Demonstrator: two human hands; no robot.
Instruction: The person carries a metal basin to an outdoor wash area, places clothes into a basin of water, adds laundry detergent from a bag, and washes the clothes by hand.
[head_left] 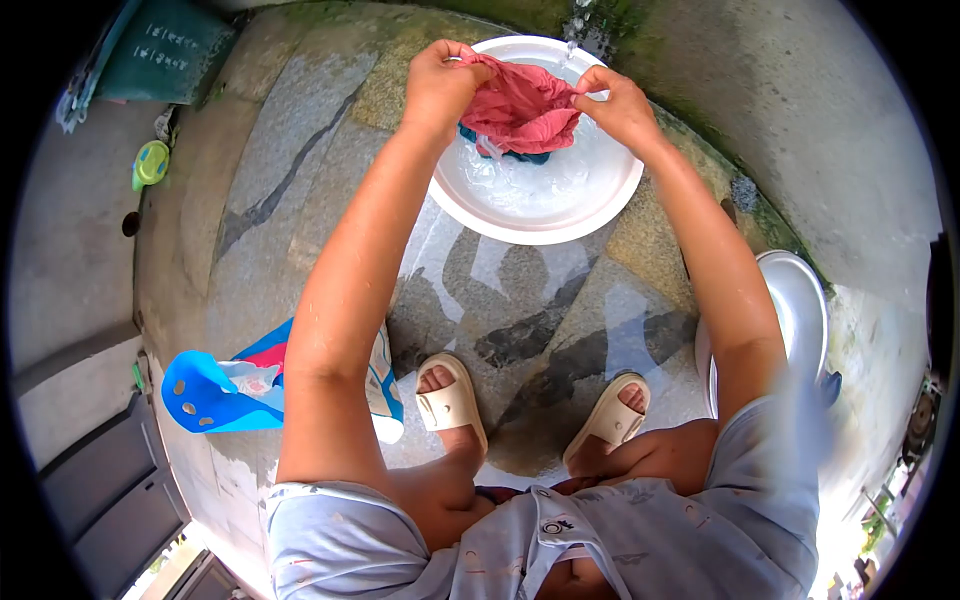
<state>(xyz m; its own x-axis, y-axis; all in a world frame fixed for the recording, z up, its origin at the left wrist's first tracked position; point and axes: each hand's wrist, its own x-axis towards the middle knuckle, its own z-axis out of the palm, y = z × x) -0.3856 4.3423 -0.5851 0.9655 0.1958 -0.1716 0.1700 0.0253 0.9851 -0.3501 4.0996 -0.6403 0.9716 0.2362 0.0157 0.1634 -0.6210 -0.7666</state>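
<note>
A wet red cloth garment (pixel 525 105) is stretched between my two hands over a white basin (pixel 540 233). My left hand (pixel 443 85) pinches its left edge, and my right hand (pixel 617 105) pinches the right edge. Below the cloth, water fills the basin, with a dark teal cloth (pixel 530 157) partly showing in it. The rest of that teal cloth is hidden by the red one. Water runs down from the top, behind the basin's far rim.
To my left stands a blue bag or container (pixel 225 395) with pink and white items. Another pale basin (pixel 800 310) sits beside my right arm. A green bin (pixel 165 55) and a green-yellow scoop (pixel 151 164) are at far left. A mossy wall (pixel 790 110) borders the wet stone floor (pixel 300 140).
</note>
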